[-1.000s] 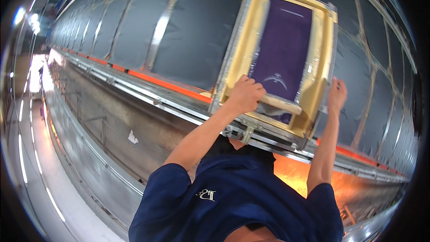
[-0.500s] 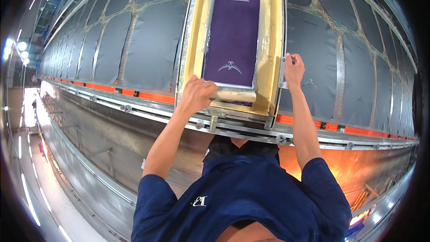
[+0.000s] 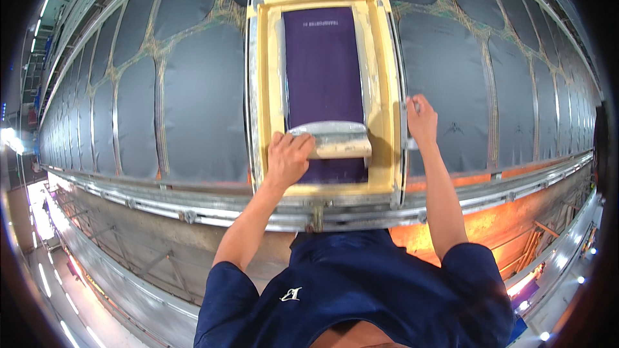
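A printing screen with a metal frame and yellow-taped borders lies across the dark fabric in front of me. Its middle is a long purple mesh panel with small pale lettering near the far end. My left hand is wrapped round the left end of a squeegee with a pale wooden grip. The squeegee lies crosswise over the near part of the purple panel, hiding what is under it. At the screen's right side, my right hand has its fingers curled closed on the frame's edge.
Rows of dark grey fabric pieces with frayed, taped seams stretch left and right on a long table. A metal rail runs along its near edge, close to my body. Another long rail lies behind on the left.
My left hand and the squeegee have slid a little away from me along the panel, covering the white motif seen before. My right hand stays at the frame's edge. The view has shifted.
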{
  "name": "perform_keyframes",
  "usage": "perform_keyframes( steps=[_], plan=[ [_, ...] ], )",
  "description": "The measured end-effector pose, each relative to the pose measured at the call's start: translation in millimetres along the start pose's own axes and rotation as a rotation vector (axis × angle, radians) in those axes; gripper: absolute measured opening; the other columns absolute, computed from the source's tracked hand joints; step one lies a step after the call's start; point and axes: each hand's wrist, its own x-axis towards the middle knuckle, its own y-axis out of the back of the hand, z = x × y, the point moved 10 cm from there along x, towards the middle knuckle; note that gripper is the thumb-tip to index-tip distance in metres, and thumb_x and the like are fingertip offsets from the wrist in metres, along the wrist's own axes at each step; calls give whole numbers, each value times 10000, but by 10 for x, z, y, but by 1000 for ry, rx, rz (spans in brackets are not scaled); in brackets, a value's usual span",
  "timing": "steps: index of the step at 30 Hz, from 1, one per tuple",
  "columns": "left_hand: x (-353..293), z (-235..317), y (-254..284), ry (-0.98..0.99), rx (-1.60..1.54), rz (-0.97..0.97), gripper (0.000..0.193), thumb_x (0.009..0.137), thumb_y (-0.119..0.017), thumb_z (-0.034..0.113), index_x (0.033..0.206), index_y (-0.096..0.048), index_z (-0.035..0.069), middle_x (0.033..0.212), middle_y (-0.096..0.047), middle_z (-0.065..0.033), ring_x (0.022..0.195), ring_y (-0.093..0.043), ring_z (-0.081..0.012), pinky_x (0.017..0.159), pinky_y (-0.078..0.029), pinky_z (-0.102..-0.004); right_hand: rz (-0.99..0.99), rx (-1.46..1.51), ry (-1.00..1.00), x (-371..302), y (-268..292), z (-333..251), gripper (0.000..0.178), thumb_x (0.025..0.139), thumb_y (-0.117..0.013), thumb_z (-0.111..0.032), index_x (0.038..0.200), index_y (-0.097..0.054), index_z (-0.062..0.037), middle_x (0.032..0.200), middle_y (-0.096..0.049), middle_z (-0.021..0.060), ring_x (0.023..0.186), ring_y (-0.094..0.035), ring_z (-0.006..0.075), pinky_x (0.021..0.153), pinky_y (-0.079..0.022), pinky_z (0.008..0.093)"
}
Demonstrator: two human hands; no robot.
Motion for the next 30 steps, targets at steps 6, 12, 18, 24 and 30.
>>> perform_keyframes(
  steps=[6, 12, 18, 24, 30],
  plan=[
    [1735, -1294, -266, -49, 64, 50, 347, 633, -682, 1, 952, -736, 125, 913, -741, -20, 759, -649, -254, 774, -443, -416, -184, -24, 423, 746, 4, -914, 358, 901, -748, -324, 1161, -699, -82, 1223, -677, 157, 1127, -624, 376, 941, -514, 439],
    [2887, -1857, -318, 10, -66, -83, 205, 685, -821, 128, 887, -787, 110, 725, -718, -92, 717, -694, -287, 754, -501, -428, -426, -78, 830, 1667, -517, -2628, 550, 854, -784, -388, 1290, -639, -86, 1290, -655, 158, 1252, -578, 346, 1058, -459, 411],
    [3517, -2359, -529, 211, -27, -319, 388, 646, -874, 349, 956, -794, 130, 844, -750, -127, 878, -718, -347, 818, -568, -451, -573, -384, 699, 2444, -1208, -3022, 465, 780, -826, -327, 1162, -730, -81, 959, -743, 169, 992, -703, 355, 869, -548, 433],
    [3495, -2382, -704, 174, 34, -360, 477, 634, -875, 407, 1015, -792, 133, 877, -761, -114, 894, -724, -329, 823, -566, -433, -487, -371, 759, 2466, -1332, -2944, 397, 745, -855, -283, 1035, -750, -33, 835, -727, 183, 811, -708, 336, 758, -549, 416],
    [2739, -1938, -637, 230, 19, -426, 522, 649, -880, 404, 1076, -783, 120, 906, -761, -143, 900, -723, -342, 825, -559, -436, -558, -373, 772, 1725, -1310, -2534, 417, 733, -846, -334, 1011, -744, -39, 831, -733, 172, 781, -716, 331, 747, -562, 424]
  ],
)
